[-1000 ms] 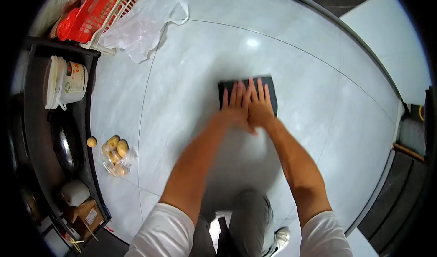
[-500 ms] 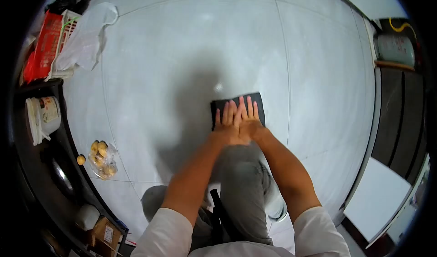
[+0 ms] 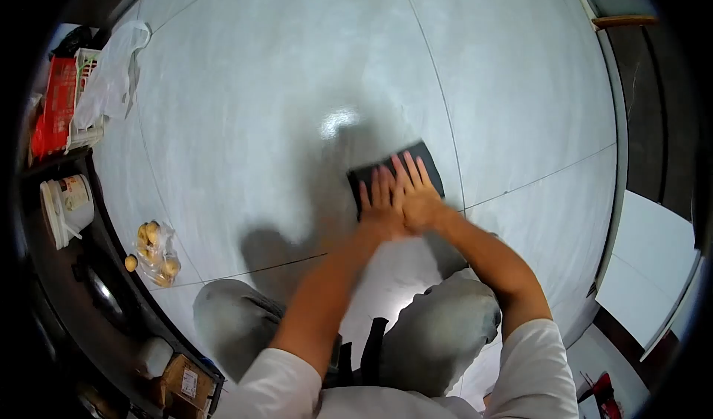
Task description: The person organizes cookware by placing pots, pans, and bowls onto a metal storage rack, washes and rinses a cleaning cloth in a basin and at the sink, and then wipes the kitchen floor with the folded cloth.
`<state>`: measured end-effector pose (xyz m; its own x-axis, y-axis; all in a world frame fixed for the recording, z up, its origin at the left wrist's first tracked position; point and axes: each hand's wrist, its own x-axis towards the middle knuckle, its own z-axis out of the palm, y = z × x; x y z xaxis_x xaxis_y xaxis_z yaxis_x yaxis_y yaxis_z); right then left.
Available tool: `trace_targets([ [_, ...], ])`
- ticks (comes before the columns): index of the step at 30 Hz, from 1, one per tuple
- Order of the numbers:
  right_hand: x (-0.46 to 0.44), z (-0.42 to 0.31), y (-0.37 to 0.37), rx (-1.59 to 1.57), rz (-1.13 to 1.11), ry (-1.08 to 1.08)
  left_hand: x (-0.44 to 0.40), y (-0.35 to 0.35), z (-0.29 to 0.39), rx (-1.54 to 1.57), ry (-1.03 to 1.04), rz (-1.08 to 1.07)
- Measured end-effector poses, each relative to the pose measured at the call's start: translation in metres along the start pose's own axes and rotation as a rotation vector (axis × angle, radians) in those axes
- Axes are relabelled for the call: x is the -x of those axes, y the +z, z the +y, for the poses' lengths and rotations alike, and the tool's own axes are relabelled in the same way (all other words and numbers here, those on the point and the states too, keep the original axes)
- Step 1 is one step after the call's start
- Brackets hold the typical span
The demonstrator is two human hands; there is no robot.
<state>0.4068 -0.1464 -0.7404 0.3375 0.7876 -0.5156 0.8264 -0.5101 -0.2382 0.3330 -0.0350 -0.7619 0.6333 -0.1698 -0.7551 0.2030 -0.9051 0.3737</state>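
Observation:
A dark folded cloth [image 3: 362, 177] lies on the pale tiled floor [image 3: 297, 55], its far edge slanting up to the right. Both of my hands press down on it side by side, thumbs close together or overlapping. My left hand [image 3: 382, 207] rests flat on the cloth's left part with its fingers stretched forward. On the right part, my right hand [image 3: 420, 196] lies flat too, fingers slightly spread. The palms hide the cloth's near edge. Neither hand is wrapped round anything.
At the left are a bag of potatoes [image 3: 157, 254], a loose potato [image 3: 131, 263], a lidded white bucket [image 3: 74, 200], a red crate [image 3: 56, 111], a white plastic bag [image 3: 111, 73] and a cardboard box [image 3: 189, 382]. A white panel [image 3: 642, 267] stands at the right. My knees flank the forearms.
The cloth and both hands have slid slightly right, and the cloth is more tilted. My knees have spread apart. The camera view has turned and shifted.

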Motion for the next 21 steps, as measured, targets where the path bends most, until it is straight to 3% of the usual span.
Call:
trace_targets([
  [2, 0.046, -0.003, 0.044, -0.056, 0.052, 0.002, 0.016, 0.039, 0.029, 0.086, 0.068, -0.067],
  [4, 0.059, -0.005, 0.069, -0.054, 0.069, -0.023, 0.016, 0.101, 0.042, 0.096, 0.073, 0.329],
  [7, 0.05, 0.001, 0.073, 0.033, 0.115, 0.065, 0.013, 0.08, 0.036, 0.071, 0.066, 0.301],
  [9, 0.031, 0.003, 0.075, 0.008, 0.121, 0.236, -0.01, 0.05, 0.015, -0.067, 0.219, 0.504],
  [10, 0.017, 0.006, 0.04, -0.179, -0.01, 0.337, -0.026, 0.029, 0.002, -0.14, 0.298, 0.604],
  [14, -0.038, 0.043, -0.029, -0.294, -0.1, 0.496, -0.054, -0.095, -0.009, -0.275, 0.337, 0.336],
  [15, -0.053, 0.059, -0.01, -0.213, 0.079, 0.466, -0.064, -0.116, -0.011, -0.329, 0.34, 0.295],
  [18, -0.092, 0.099, -0.041, -0.209, 0.186, 0.489, -0.103, -0.155, -0.019, -0.346, 0.316, 0.422],
  [21, -0.11, 0.125, -0.069, -0.169, 0.138, 0.525, -0.131, -0.185, -0.02, -0.338, 0.35, 0.464],
])
